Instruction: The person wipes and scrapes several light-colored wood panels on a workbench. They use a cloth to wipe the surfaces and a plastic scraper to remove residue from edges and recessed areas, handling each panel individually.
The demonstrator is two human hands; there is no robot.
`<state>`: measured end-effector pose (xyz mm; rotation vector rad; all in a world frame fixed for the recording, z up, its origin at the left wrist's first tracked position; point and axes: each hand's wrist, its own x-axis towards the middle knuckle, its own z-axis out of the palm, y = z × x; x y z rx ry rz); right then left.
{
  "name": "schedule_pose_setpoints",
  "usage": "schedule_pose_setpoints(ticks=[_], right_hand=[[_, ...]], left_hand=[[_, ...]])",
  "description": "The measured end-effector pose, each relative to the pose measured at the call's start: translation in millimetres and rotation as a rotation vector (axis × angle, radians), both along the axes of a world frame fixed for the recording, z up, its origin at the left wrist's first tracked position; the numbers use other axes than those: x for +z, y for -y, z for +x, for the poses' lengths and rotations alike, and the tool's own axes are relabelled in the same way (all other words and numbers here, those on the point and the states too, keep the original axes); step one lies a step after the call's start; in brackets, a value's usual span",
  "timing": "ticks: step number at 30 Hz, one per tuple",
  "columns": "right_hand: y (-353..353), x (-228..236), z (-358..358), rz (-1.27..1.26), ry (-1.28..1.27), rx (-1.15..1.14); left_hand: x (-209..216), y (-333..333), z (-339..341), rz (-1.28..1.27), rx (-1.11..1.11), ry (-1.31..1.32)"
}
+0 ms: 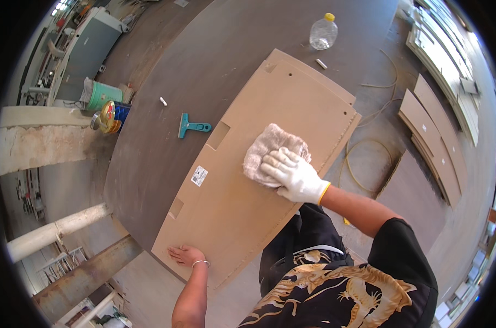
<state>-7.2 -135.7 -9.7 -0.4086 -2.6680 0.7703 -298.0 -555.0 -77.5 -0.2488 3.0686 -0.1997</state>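
Head view, panel: a long beige board (242,218) lies flat and aslant over the near edge of the brown table (166,158), one short end toward the table's near left corner.
Right hand: in a white glove (297,177), it presses a fluffy cloth (263,150) onto the board's middle, toward the right long edge; the fingers lie spread on top, and whether they pinch a fold cannot be told.
Left hand: bare (186,255), wide and flat at the board's near left corner, gripping nothing.
Progress: the rub appears under way; how much surface the cloth has covered cannot be judged. Crumbly specks remain along the right long edge, and the paper label (199,176) is still stuck beside the left long edge.
Scraper: the teal tool (193,127) rests on the table beyond the board's left long edge, untouched.
Bottle: clear, yellow-capped (323,35), it stands past the board's far end, near the table's right edge.
Chalk: one white stick (321,64) lies near the bottle, another (163,101) toward the table's left edge.
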Motion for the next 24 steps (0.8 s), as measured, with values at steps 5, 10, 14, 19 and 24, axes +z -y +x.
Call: schedule_pose_setpoints(ticks=[5, 10, 14, 19, 24], right_hand=[[-51, -11, 0, 0.076, 0.075, 0.016], [-107, -4, -39, 0.179, 0.114, -0.069], [-175, -1, -116, 0.314, 0.218, -0.296], [-199, -16, -132, 0.360, 0.242, -0.321], [-194, -35, -127, 0.289, 0.194, -0.391]], left_hand=[[-1, 3, 3, 0.051, -0.003, -0.027], [1, 2, 4, 0.081, 0.019, -0.020], [7, 1, 8, 0.125, 0.024, -0.028], [3, 6, 11, 0.144, -0.071, -0.047], [-2, 9, 14, 0.098, -0.135, -0.076]])
